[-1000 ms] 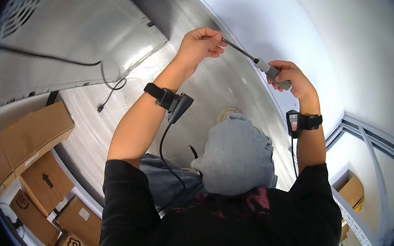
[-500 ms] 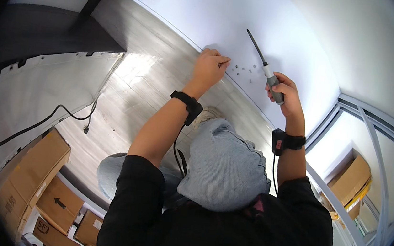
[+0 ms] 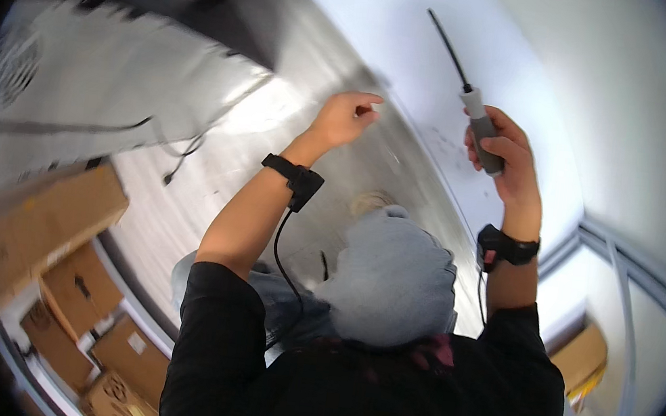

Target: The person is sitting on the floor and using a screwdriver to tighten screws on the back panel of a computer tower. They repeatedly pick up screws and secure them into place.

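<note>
A grey-handled screwdriver [image 3: 483, 134] is gripped in my right hand [image 3: 513, 150], its long dark shaft angled up and left over the white panel. My left hand [image 3: 345, 118] is raised near the edge of that panel [image 3: 413, 62]. Its thumb and index fingertip stand a little apart, with nothing visible between them. Several small dark pieces [image 3: 447, 145], probably screws but blurred, lie on the panel between my hands. Each wrist wears a black strap with a small box and cable.
A large metal-sided cabinet [image 3: 128, 73] stands at left, a black cable with a plug [image 3: 179, 163] hanging beside it. Cardboard boxes [image 3: 81, 287] are stacked at lower left. A metal frame [image 3: 634, 276] and another carton [image 3: 581, 356] are at right. My bent knee [image 3: 390, 283] is between my arms.
The view has turned and blurred. My left hand has drawn back from the panel's edge, and its pinched fingertips have parted. My right hand still holds the screwdriver, now farther right and slightly higher.
</note>
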Motion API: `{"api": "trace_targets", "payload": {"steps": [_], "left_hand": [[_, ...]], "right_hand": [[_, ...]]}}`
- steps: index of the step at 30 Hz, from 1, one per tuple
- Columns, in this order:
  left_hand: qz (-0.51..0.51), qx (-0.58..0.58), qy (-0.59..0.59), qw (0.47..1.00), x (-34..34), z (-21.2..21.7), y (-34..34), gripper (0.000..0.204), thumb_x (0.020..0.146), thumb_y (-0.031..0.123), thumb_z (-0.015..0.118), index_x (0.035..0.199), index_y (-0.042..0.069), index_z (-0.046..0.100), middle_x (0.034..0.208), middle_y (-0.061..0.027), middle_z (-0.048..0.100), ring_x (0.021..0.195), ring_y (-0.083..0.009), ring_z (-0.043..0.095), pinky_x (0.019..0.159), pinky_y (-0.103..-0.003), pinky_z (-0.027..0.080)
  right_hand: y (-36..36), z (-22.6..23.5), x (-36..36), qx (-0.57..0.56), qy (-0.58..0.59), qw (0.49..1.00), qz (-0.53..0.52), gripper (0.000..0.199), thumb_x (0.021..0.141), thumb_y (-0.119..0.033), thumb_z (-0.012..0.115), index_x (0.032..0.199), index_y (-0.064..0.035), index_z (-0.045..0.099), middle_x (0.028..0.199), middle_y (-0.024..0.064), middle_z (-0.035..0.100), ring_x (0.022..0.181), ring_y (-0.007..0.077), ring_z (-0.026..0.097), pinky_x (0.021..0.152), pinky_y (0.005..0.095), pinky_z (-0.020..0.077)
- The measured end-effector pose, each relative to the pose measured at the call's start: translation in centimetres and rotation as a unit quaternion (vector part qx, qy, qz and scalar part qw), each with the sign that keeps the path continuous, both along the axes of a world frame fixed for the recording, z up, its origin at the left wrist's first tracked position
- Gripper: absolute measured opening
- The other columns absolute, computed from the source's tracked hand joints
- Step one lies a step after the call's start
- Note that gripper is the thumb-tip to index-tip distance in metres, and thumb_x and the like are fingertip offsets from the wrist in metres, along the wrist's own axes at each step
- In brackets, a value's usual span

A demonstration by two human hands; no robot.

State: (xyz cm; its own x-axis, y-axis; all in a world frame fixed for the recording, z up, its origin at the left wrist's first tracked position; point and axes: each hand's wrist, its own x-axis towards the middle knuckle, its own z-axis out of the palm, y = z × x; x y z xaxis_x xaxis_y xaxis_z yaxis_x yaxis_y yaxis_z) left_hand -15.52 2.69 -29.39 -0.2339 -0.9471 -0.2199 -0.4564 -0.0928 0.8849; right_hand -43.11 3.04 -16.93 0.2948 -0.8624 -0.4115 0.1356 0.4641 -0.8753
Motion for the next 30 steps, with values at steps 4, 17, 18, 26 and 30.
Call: {"api": "trace_targets", "payload": {"steps": [4, 17, 18, 26, 30], "left_hand": [[0.107, -0.036, 0.103, 0.988, 9.4, 9.0, 2.4, 0.036, 0.096, 0.032, 0.053, 0.110, 0.001, 0.063, 0.087, -0.0039, 0.065, 0.078, -0.0106, 0.056, 0.074, -0.027, 0.047], [0.304, -0.115, 0.376, 0.868, 31.5, 27.4, 18.9, 0.042, 0.101, 0.030, 0.034, 0.121, -0.003, 0.052, 0.084, -0.0089, 0.062, 0.068, -0.0145, 0.060, 0.059, -0.027, 0.051], [0.314, -0.098, 0.378, 0.865, 32.3, 27.1, 19.3, 0.041, 0.101, 0.029, 0.035, 0.120, -0.002, 0.053, 0.082, -0.0078, 0.062, 0.065, -0.0134, 0.059, 0.058, -0.027, 0.050], [0.299, -0.011, 0.380, 0.875, 36.9, 27.8, 19.1, 0.036, 0.101, 0.027, 0.037, 0.117, 0.001, 0.056, 0.074, -0.0026, 0.060, 0.058, -0.0099, 0.055, 0.056, -0.025, 0.049], [0.273, -0.017, 0.397, 0.876, 37.7, 29.5, 18.3, 0.032, 0.100, 0.025, 0.040, 0.119, 0.003, 0.055, 0.076, -0.0032, 0.060, 0.058, -0.0096, 0.056, 0.055, -0.024, 0.049]], "right_hand": [[-1.1, 7.5, 9.9, -0.096, -0.045, 0.986, 0.125, 0.048, 0.074, -0.011, 0.051, 0.119, 0.0032, 0.053, 0.083, 0.0098, 0.060, 0.066, 0.0138, 0.055, 0.056, 0.0250, 0.0436], [13.5, 14.5, 38.0, 0.083, -0.222, 0.905, 0.353, 0.044, 0.083, -0.016, 0.045, 0.123, 0.0031, 0.045, 0.091, 0.0104, 0.058, 0.068, 0.0152, 0.057, 0.057, 0.0262, 0.0446], [14.7, 14.5, 38.8, 0.090, -0.224, 0.905, 0.351, 0.043, 0.084, -0.015, 0.044, 0.123, 0.0022, 0.045, 0.092, 0.0109, 0.058, 0.069, 0.0163, 0.058, 0.057, 0.0271, 0.0456], [19.1, 16.8, 43.3, 0.096, -0.120, 0.938, 0.312, 0.047, 0.093, -0.021, 0.043, 0.136, -0.0044, 0.034, 0.094, 0.0124, 0.061, 0.070, 0.0237, 0.065, 0.052, 0.0325, 0.0508], [19.3, 18.2, 44.1, 0.067, -0.143, 0.942, 0.295, 0.051, 0.094, -0.023, 0.044, 0.140, -0.0042, 0.030, 0.092, 0.0131, 0.062, 0.065, 0.0241, 0.065, 0.049, 0.0317, 0.0500]]}}
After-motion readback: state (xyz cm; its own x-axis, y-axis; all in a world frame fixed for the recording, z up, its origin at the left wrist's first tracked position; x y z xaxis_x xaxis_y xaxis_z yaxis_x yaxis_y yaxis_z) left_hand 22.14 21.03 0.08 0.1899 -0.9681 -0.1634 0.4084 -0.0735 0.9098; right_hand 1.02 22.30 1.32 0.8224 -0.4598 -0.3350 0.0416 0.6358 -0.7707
